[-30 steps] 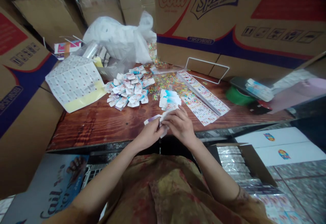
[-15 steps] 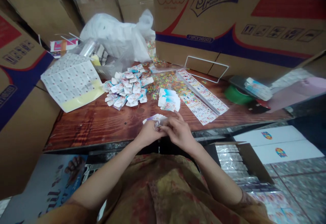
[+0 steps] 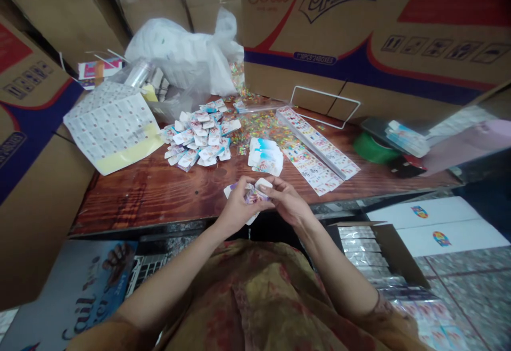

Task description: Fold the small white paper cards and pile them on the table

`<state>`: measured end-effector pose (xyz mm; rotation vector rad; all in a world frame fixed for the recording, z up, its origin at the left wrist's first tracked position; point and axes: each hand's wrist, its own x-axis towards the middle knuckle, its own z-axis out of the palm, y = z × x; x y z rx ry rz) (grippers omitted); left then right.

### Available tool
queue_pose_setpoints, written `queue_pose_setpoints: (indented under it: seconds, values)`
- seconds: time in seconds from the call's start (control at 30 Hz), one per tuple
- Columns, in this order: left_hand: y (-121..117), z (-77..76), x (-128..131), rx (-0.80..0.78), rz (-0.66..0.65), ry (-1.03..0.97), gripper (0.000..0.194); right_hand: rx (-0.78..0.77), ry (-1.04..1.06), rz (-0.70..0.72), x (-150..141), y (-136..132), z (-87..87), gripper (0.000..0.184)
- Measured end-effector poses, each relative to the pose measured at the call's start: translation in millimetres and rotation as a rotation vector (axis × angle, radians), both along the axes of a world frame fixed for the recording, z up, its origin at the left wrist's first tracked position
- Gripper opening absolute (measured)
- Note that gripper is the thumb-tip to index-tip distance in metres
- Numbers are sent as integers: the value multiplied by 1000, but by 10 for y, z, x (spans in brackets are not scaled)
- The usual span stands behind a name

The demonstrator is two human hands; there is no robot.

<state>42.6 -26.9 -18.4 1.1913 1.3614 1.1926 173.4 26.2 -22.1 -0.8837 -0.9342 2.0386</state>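
My left hand (image 3: 235, 210) and my right hand (image 3: 290, 202) meet at the front edge of the table. Between them they grip a small printed card (image 3: 257, 197) with white and purple on it, fingers closed on both sides. More white and purple cards (image 3: 228, 190) stick out behind my left fingers; whether that hand holds them too, I cannot tell. Just beyond my hands lies a fanned stack of light blue and white cards (image 3: 265, 158). Farther left is a heap of small folded printed cards (image 3: 199, 141).
Sticker sheets (image 3: 315, 167) and scattered colourful bits (image 3: 259, 127) lie right of the heap. A large carton (image 3: 359, 48) stands behind. A patterned sheet (image 3: 115, 127) and plastic bag (image 3: 171, 48) are at left, a green tape roll (image 3: 371, 149) at right. An open box (image 3: 399, 250) sits below.
My hands have shifted slightly up and my fingers have spread around the card, so its printed face and white end now show. The heap and stack look the same.
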Motion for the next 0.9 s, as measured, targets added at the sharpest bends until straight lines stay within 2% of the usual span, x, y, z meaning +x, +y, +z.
queue_pose_setpoints:
  seconds: [0.07,0.13,0.27,0.33,0.4,0.5,0.6,0.8,0.9]
  values:
    - [-27,2,2,41,40,-31,39,43,-9,-64,-26,-15,-43,35]
    - [-55,11,-10,119,66,53,24,139,-30,-131,-44,-47,-63,32]
    - [-89,19,-28,186,143,342,22,530,-201,-276,-27,-134,-21,24]
    - [-98,13,-22,174,187,411,21,734,-283,-291,-1,-173,25,23]
    - [-107,7,-10,177,222,444,18,832,-308,-265,22,-201,66,20]
    - [-124,15,-5,180,210,478,15,800,-297,-251,36,-211,97,10]
    - [-143,38,-15,167,152,503,14,723,-283,-253,41,-189,91,10]
    - [-150,63,-32,168,85,520,14,523,-206,-149,78,-111,33,12]
    - [-137,71,-38,157,72,511,14,614,-223,-123,107,-96,47,12]
